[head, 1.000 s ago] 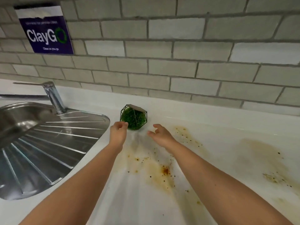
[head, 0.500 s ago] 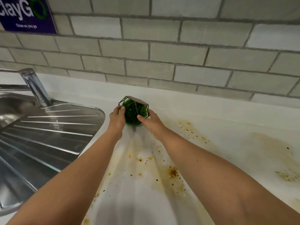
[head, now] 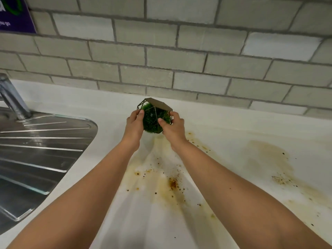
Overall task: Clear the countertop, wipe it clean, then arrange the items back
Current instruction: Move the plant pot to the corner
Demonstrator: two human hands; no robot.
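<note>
The left hand [head: 133,125] and the right hand [head: 173,127] are both holding a small green plant ball [head: 152,120] in a thin wire frame, one on each side of it. The left hand is pressing its thumb and curled fingers against the left side of the frame. The right hand is pinching the right side, with its thumb lying on the front of the greenery and its fingers wrapping round the far edge. The plant ball is sitting between the two hands, above the white surface [head: 224,123] and close to the tiled wall [head: 179,56] beyond them. Whether it is resting on the surface or hanging just clear of it is not plain.

Brown stains [head: 173,184] and dark specks are spreading over the surface behind the hands, between the two forearms. A paler smear [head: 269,155] is lying well off to the right of the right hand. To the left of the left hand a steel draining board [head: 45,150] is sloping away, with a tap [head: 12,99] standing at its far edge. A purple sign [head: 16,17] is hanging on the wall far up and left of the hands.
</note>
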